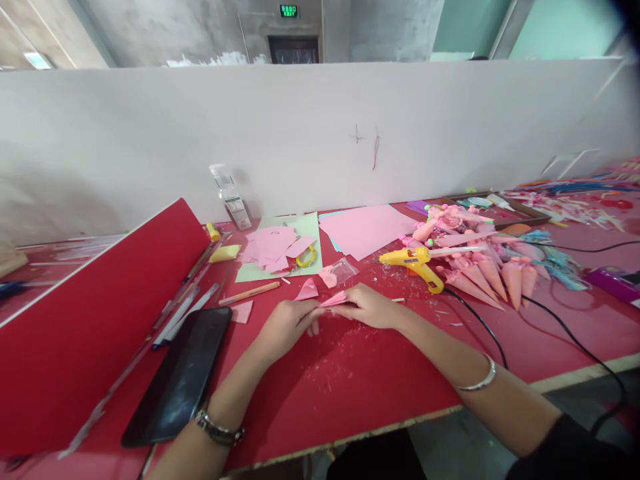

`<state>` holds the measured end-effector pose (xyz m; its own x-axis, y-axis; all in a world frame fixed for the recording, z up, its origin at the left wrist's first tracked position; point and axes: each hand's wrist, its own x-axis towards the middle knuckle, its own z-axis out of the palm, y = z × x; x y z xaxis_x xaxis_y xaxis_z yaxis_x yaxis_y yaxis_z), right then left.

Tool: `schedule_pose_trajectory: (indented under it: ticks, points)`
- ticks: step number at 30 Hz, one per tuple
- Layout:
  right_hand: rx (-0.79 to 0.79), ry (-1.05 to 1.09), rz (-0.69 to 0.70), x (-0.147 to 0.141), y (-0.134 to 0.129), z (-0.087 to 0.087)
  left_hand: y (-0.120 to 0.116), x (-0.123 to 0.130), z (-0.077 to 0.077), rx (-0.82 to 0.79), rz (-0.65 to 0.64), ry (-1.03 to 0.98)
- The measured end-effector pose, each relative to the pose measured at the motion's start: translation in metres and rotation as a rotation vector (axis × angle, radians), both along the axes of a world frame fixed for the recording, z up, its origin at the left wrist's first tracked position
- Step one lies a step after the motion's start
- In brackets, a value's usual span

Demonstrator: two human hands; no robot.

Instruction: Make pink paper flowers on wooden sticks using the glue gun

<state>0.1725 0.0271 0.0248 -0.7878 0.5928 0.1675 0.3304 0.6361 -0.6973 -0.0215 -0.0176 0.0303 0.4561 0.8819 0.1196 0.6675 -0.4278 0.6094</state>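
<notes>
Between my two hands, just above the red table, is a small piece of pink folded paper (334, 300). My left hand (289, 325) pinches its left end with thumb and fingers. From the other side my right hand (369, 306) grips it, fingers curled round the right end. Just beyond lies another bent pink paper piece (307, 289), near a small clear plastic bag (345, 270). A wooden stick (249, 293) and a square pink scrap (242, 312) rest left of my left hand. The yellow hot glue gun (417, 262) lies beyond my right hand.
Pink paper cutouts (270, 248) sit on a green sheet (313, 230). Pink paper cones (477, 277) are heaped at the right, by the glue gun's black cord (483, 325). A dark tablet (183, 377), a red upright board (100, 333) and a clear bottle (234, 203) stand or lie left.
</notes>
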Motion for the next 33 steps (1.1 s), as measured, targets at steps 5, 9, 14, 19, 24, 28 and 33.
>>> schedule_pose_trajectory:
  ticks: [5, 9, 14, 19, 24, 28, 33]
  points:
    - [0.098, 0.006, -0.014, -0.002, -0.003, 0.000, -0.001, 0.003, -0.001, -0.106, 0.040, -0.149]
    - [0.144, -0.024, -0.058, -0.003, -0.005, 0.000, 0.000, 0.004, -0.002, -0.149, 0.053, -0.181]
    - [0.150, -0.030, -0.053, -0.002, -0.004, 0.001, 0.000, 0.003, 0.000, -0.084, 0.030, -0.071]
    - [-0.152, 0.011, -0.007, 0.000, -0.003, -0.001, 0.001, 0.000, -0.002, 0.266, 0.068, 0.350]
    - [-0.298, 0.028, 0.033, 0.003, -0.002, 0.002, 0.002, -0.003, -0.005, 0.344, 0.063, 0.371]
    - [-0.244, 0.024, 0.011, 0.002, -0.003, 0.004, 0.001, 0.000, -0.003, 0.214, 0.100, 0.232]
    - [0.042, -0.008, -0.037, 0.000, -0.004, 0.000, -0.001, 0.008, -0.005, -0.150, 0.135, -0.160]
